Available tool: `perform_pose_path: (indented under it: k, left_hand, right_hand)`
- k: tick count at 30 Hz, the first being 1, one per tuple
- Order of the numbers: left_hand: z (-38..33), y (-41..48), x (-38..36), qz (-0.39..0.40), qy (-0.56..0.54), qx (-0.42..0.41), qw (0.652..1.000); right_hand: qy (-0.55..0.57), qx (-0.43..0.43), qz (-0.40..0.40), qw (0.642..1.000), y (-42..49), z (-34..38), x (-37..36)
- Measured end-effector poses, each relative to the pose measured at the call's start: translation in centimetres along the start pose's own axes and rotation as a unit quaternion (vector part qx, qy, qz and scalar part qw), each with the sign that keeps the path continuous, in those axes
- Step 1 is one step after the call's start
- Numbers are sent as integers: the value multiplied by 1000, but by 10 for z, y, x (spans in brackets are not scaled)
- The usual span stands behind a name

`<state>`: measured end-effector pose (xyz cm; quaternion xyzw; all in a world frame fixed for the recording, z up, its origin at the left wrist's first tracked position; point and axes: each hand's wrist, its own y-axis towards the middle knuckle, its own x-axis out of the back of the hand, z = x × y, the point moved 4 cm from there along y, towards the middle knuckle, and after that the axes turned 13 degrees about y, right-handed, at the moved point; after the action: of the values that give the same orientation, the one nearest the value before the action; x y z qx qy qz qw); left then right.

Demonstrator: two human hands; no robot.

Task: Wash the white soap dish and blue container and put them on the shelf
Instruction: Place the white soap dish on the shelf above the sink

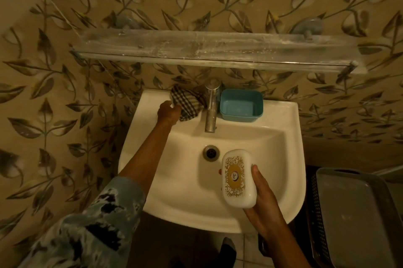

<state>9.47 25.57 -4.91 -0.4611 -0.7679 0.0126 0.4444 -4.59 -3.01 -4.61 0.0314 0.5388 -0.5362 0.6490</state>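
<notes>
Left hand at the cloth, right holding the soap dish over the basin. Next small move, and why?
Probably: grip the checkered cloth with the left hand and bring it to the white soap dish. The left hand is at the cloth's edge on the back ledge of the sink, grip unclear. The right hand holds the dish over the bowl. No water is visible from the tap.

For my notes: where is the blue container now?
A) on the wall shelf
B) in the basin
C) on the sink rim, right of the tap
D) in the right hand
C: the blue container stands on the sink rim beside the tap; the right hand holds the white soap dish.
</notes>
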Motion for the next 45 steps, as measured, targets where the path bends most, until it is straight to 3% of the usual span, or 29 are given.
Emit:
perform_pose_path:
  k: [2, 5, 10, 14, 17, 19, 22, 28, 32, 38, 45]
  left_hand:
    - [3, -21, -1, 7, -15, -29, 999]
    - [1, -71, 1, 86, -84, -104, 987]
    - [-19, -141, 33, 194, -143, -287, 927]
    - [-42, -167, 78, 169, -107, -362, 910]
    - [-51, -170, 109, 155, -134, -398, 894]
    - [-59, -170, 128, 106, -126, -432, 887]
    - [-76, -162, 152, 31, -144, -456, 878]
    - [-110, -137, 186, -33, -197, -455, 868]
    - [-121, -120, 192, -52, -152, -450, 879]
    - [-124, -92, 183, -81, -73, -389, 915]
    - [-122, -89, 176, -140, 9, -341, 929]
  right_hand:
    - [-59, 31, 7, 998, 3, 7, -10]
    - [-203, 94, 51, 973, 5, 23, -42]
    - [-478, 200, 121, 847, 15, 50, -108]
    - [-599, 267, 184, 732, 9, 70, -157]
    - [-622, 319, 209, 684, -2, 90, -194]
    - [-628, 368, 199, 656, -9, 103, -216]
    - [-595, 436, 141, 660, -15, 123, -242]
    - [-453, 450, 87, 764, -7, 140, -267]
    - [-469, 481, 73, 737, 2, 143, -279]
    - [-548, 462, -26, 697, 33, 144, -283]
    - [-578, 394, -83, 710, 54, 134, -278]
